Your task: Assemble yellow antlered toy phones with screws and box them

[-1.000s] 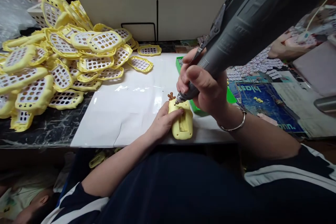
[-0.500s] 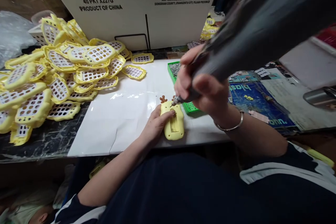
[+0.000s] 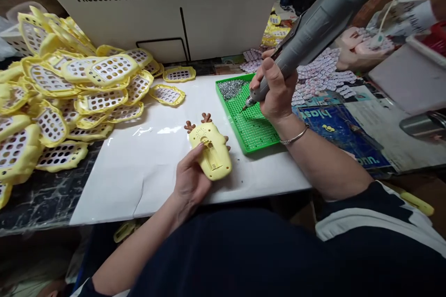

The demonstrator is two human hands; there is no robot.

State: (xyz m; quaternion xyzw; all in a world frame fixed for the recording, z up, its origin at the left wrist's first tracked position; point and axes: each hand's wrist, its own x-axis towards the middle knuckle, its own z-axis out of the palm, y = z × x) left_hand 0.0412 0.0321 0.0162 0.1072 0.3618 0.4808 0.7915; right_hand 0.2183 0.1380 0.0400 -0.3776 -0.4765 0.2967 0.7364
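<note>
My left hand [image 3: 190, 178] grips a yellow toy shell [image 3: 210, 151] with two small brown antlers, holding it face down on the white sheet [image 3: 139, 167]. My right hand [image 3: 275, 90] is wrapped round a grey electric screwdriver [image 3: 313, 28]. Its tip hovers over the green screw tray [image 3: 252, 125], just beside a heap of small silver screws [image 3: 230, 88] at the tray's far end. A metal bangle circles my right wrist.
A big heap of yellow perforated covers [image 3: 62, 97] fills the left side. A white cardboard box [image 3: 167, 0] stands at the back. White keypad pieces [image 3: 320, 79], printed papers [image 3: 334, 125] and a metal cylinder [image 3: 423, 123] lie to the right.
My right hand lifted the screwdriver off the toy shell and swung it right, over the green tray. My left hand turned the shell slightly and slid lower on it.
</note>
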